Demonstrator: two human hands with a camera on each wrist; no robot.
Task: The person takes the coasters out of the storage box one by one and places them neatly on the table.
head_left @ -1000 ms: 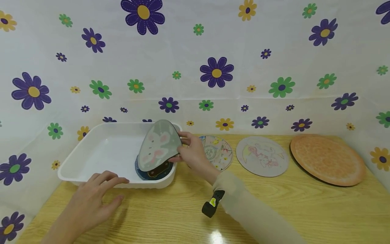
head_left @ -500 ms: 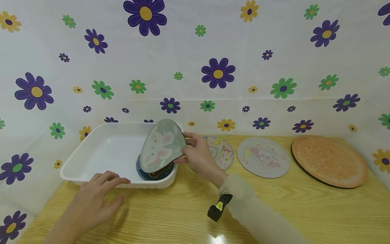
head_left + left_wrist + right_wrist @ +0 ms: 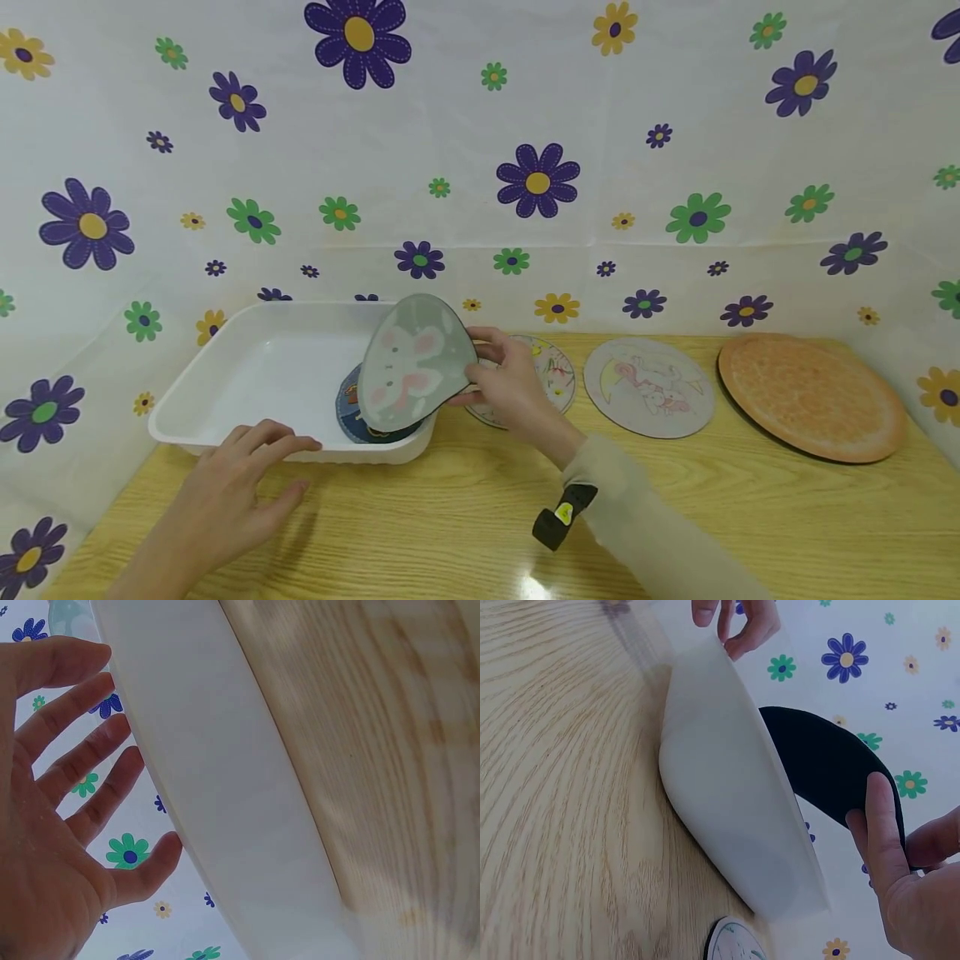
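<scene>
My right hand (image 3: 506, 379) pinches the right edge of a round grey-green mouse pad (image 3: 408, 367) printed with a white-and-pink bunny. The pad bends and is tilted above the right end of a white plastic tub (image 3: 168, 417); in the right wrist view its black underside (image 3: 821, 754) faces the camera. Below it, a dark blue round pad (image 3: 349, 408) lies in the tub, partly covered. At the tub's front rim, my left hand (image 3: 232, 492) rests its fingertips, fingers loosely bent; the left wrist view shows these fingers (image 3: 97, 742) spread along the rim.
To the right of the tub on the wooden table (image 3: 450, 533) lie a floral round pad (image 3: 558, 375), partly behind my right hand, a pale round pad with a cartoon drawing (image 3: 648, 387), and a larger orange-slice pad (image 3: 810, 396). Flower-printed cloth (image 3: 450, 117) hangs behind.
My right hand has moved a little to the right with the bunny mouse pad, uncovering more of the dark blue pad's left side. My left hand has stayed at the rim.
</scene>
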